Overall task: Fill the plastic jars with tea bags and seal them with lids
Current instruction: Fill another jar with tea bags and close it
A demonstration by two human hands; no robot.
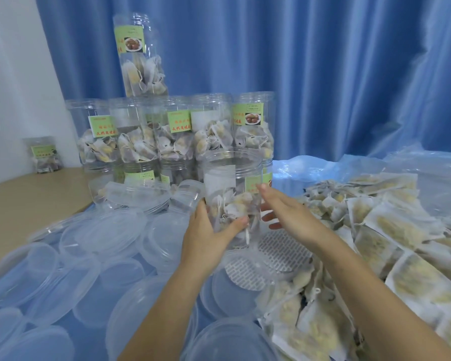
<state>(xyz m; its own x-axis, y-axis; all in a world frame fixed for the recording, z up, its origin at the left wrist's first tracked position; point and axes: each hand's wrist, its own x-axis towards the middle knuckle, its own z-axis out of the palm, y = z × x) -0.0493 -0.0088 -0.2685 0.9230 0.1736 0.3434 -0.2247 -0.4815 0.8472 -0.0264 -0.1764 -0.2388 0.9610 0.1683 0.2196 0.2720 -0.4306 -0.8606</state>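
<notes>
- We see green labels (103, 127) on the stacked jars (97, 142), with red Chinese characters too blurred for us to read.
- The labels on the top jar (141, 56) and the right-hand jar (253, 121) carry a picture of brown food; their small print is illegible to us.
- The label on the held jar (232, 183) is partly hidden; we read nothing there.

The right hand (279, 208) passes behind the held jar (232, 194) so its fingertips blur through the plastic, the label (257, 185) print is too small to read, and both forearms run off the bottom edge.
</notes>
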